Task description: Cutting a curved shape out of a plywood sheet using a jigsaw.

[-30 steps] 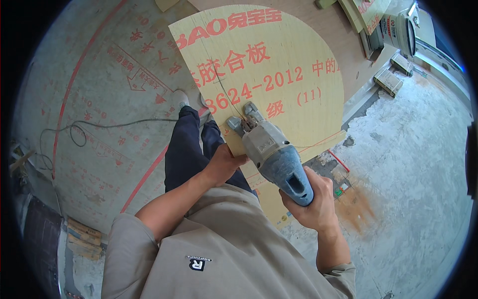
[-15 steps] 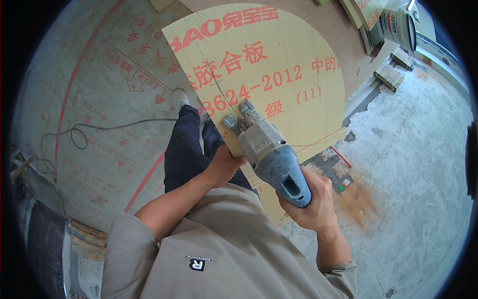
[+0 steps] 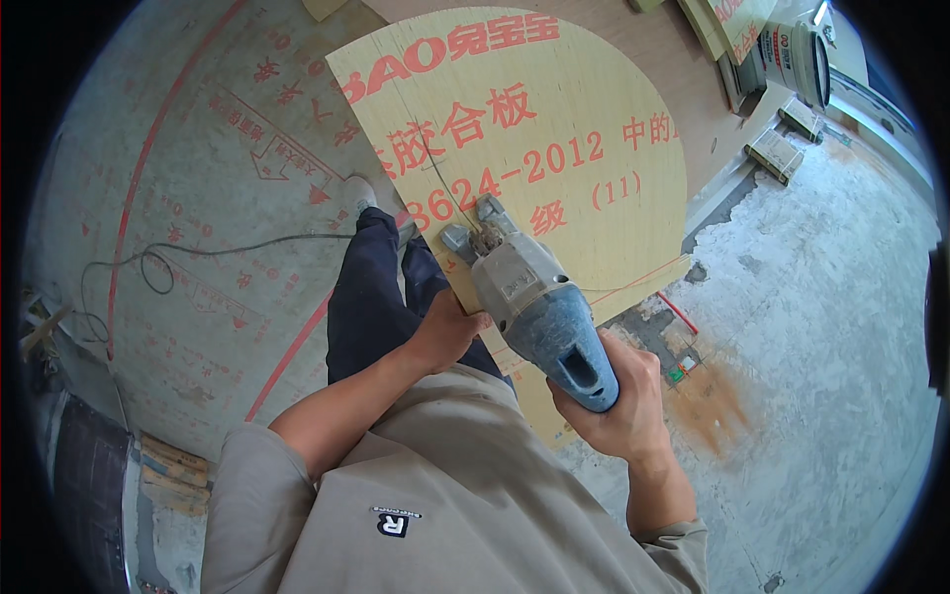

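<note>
A pale yellow plywood board point(image 3: 594, 129) with red print and a rounded far edge lies before me. The jigsaw point(image 3: 554, 327), blue-bodied with a grey metal head, sits on the board near its left edge. My right hand point(image 3: 623, 401) is wrapped round the rear of its body. A thin dark curved line runs over the wood up to the jigsaw's forked shoe, where sawdust has gathered; the blade is hidden. My left hand point(image 3: 450, 332) grips the board's near left edge beside the tool, fingers partly hidden underneath.
A dark cable point(image 3: 228, 247) loops over the printed floor covering on the left. At the upper right stand a white bucket point(image 3: 795, 61) and two small packs point(image 3: 774, 155). A brown sheet point(image 3: 693, 109) lies beneath the board. A red tube point(image 3: 678, 312) rises from the floor.
The plywood has shifted a little to the right under the jigsaw, and the shoe sits slightly differently along the dark line. Both hands keep their grips.
</note>
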{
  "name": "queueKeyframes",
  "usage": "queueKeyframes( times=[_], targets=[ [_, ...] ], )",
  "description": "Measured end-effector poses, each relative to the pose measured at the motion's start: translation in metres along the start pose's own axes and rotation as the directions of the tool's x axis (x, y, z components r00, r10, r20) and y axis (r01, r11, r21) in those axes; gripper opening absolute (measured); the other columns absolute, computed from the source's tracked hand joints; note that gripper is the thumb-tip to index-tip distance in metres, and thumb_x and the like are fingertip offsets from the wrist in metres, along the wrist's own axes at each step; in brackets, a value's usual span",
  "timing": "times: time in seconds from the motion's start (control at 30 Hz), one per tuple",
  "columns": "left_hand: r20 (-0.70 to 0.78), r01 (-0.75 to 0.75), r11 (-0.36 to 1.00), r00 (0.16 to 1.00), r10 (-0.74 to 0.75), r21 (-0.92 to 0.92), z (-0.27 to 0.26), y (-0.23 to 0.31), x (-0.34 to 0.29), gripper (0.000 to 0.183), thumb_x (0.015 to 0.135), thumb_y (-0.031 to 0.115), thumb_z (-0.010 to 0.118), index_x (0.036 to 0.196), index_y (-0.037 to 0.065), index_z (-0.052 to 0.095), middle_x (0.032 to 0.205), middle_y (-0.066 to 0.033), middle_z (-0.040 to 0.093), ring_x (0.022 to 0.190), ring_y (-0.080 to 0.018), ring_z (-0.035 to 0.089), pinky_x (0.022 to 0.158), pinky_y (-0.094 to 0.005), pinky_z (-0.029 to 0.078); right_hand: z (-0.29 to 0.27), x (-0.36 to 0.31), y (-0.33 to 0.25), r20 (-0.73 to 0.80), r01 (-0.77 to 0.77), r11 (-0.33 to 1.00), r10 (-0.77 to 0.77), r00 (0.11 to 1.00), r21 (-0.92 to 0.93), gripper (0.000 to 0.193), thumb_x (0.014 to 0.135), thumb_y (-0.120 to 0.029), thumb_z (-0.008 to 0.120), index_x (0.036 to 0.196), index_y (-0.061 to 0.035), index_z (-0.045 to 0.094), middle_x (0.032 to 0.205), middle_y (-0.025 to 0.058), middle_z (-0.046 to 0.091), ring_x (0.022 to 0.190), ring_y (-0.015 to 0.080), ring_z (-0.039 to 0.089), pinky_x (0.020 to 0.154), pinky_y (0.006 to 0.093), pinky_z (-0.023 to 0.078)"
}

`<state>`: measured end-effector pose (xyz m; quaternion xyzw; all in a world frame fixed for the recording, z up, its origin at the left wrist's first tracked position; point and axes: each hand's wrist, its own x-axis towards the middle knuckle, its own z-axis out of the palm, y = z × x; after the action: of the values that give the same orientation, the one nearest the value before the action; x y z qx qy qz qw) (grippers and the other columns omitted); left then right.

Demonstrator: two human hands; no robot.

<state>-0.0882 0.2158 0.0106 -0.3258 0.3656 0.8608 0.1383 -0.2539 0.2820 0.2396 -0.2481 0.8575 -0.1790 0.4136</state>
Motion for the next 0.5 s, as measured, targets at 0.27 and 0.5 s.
queueKeyframes(
  times=[0.27,0.5],
  targets=[
    [-0.015,0.029,0.999,0.999,-0.030,-0.044,0.0020,-0.0043,0.0013,0.022,0.092,-0.007,0.062,0.113,-0.004,0.069,0.100,-0.0058,0.073,0.087,-0.0116,0.067,0.076,-0.0298,0.053,0.0026,0.0034,-0.0034,-0.022,0.019,1.000,-0.019,1.000,0.003,0.019,0.078,-0.009,0.080,0.089,-0.0023,0.066,0.073,0.0152,0.065,0.064,0.0344,0.068,0.064,0.0368,0.054],
    [-0.005,-0.023,0.999,1.000,0.023,-0.046,0.0021,-0.0081,0.0014,0.023,0.093,-0.005,0.062,0.115,-0.005,0.069,0.102,-0.0054,0.075,0.091,-0.0116,0.067,0.082,-0.0310,0.054,0.0055,0.0046,-0.0063,-0.039,0.017,1.000,-0.016,0.999,0.012,0.020,0.077,-0.008,0.080,0.089,-0.0017,0.066,0.074,0.0148,0.066,0.063,0.0329,0.068,0.064,0.0363,0.053]
  ],
)
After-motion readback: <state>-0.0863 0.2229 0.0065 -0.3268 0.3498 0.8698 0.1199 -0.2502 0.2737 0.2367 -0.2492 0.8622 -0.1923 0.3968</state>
